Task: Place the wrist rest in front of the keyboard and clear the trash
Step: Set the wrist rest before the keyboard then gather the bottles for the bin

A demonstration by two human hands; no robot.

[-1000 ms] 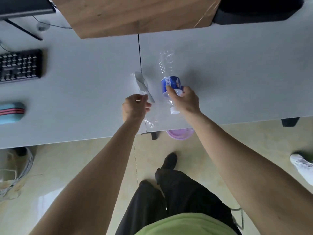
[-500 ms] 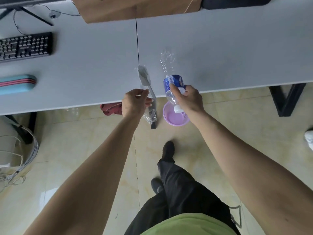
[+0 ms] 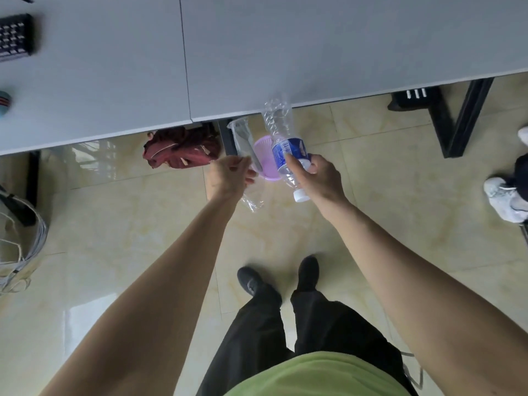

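My right hand [image 3: 320,175] grips an empty clear plastic bottle [image 3: 281,138] with a blue label and white cap, held tilted over the floor. My left hand [image 3: 228,175] pinches a clear plastic wrapper with a spoon inside [image 3: 244,141]. Both are held just above a small purple basket [image 3: 264,150] on the floor under the desk edge. At the far left edge, a sliver of the blue wrist rest [image 3: 4,102] lies on the grey desk [image 3: 114,81], below the black keyboard [image 3: 14,38].
A crumpled red cloth [image 3: 180,150] lies on the floor under the desk. Black desk legs [image 3: 457,115] stand at right, a coil of cables [image 3: 20,247] at left. Another person's white shoe [image 3: 505,198] is at the right edge. My own black shoes [image 3: 280,275] stand on the tiles.
Both hands have drawn the bottle and the wrapper off the desk and towards me, down over the purple basket. The view has tilted downward to the floor.
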